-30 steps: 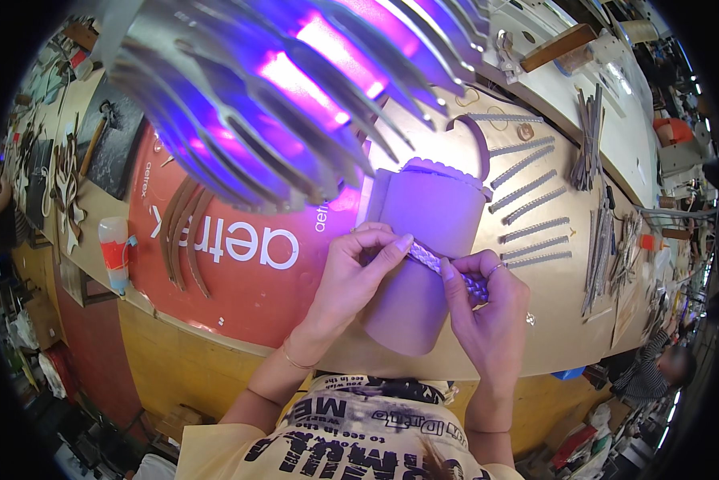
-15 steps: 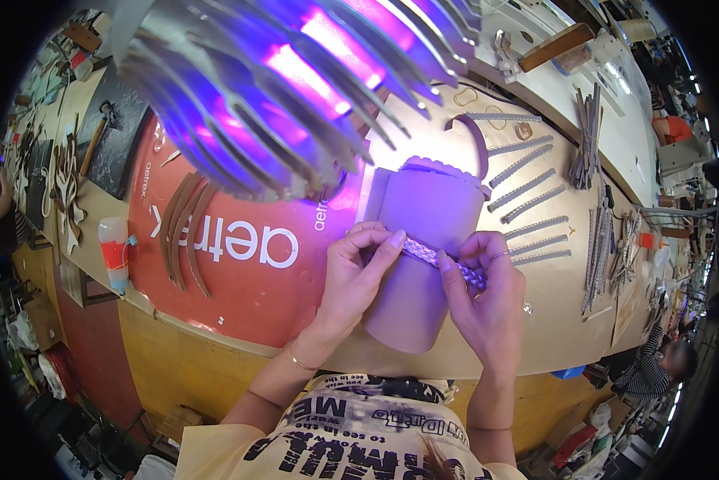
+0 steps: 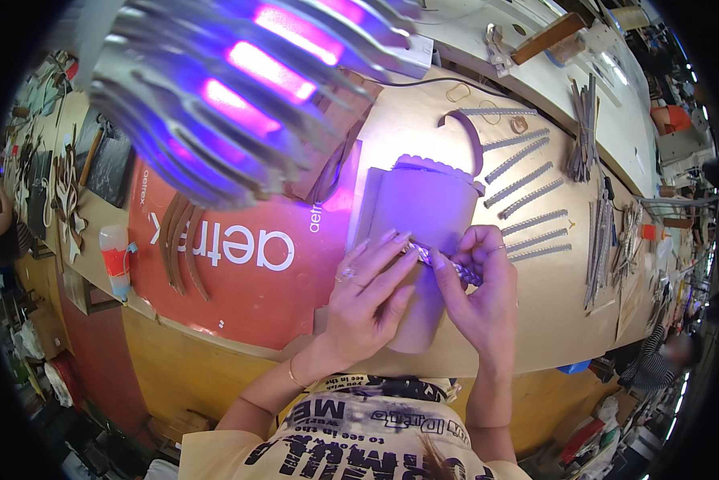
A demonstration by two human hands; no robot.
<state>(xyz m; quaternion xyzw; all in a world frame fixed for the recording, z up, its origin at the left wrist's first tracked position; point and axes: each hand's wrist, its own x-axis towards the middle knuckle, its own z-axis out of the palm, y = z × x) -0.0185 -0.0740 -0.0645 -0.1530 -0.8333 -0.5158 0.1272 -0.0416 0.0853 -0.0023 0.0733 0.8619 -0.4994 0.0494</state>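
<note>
The narrow notched grey card strip (image 3: 447, 264) runs upper-left to lower-right, pinched between left hand (image 3: 371, 300) fingertips at its upper end and right hand (image 3: 479, 300) fingers lower down.

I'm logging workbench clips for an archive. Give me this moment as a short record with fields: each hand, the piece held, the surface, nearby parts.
left hand: fingertips pinch one end of the notched strip
right hand: grips the other end of the same strip
notched strip: small, toothed, held above the cardboard sheet
cardboard sheet: scalloped far edge, lit violet
bench: wooden, partly covered by a red mat
nearby: row of loose toothed strips; glowing slatted lamp
</note>
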